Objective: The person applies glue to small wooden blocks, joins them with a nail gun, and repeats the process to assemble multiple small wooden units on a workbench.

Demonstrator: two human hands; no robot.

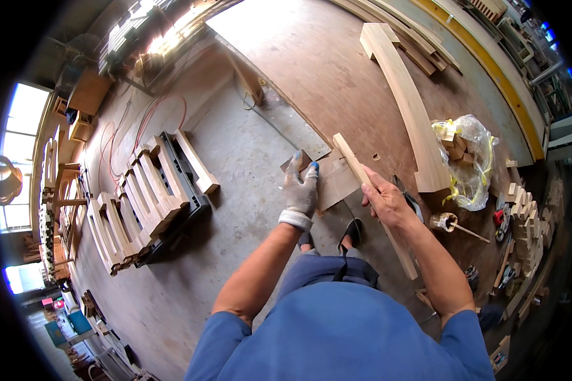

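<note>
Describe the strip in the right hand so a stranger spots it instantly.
Start at the brown table. By its near edge, the bare right hand grips a long, pale wooden strip. Unlike the thick beam on the table, it is slim and gripped.

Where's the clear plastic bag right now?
Head view, right side: the clear plastic bag lies on the brown tabletop, just right of the thick wooden beam.

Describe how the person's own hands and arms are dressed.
The left hand wears a pale grey-white glove with blue at two fingertips and a white cuff. The right hand is gloveless. Both forearms are bare below short blue sleeves. No cables show on either arm.
</note>
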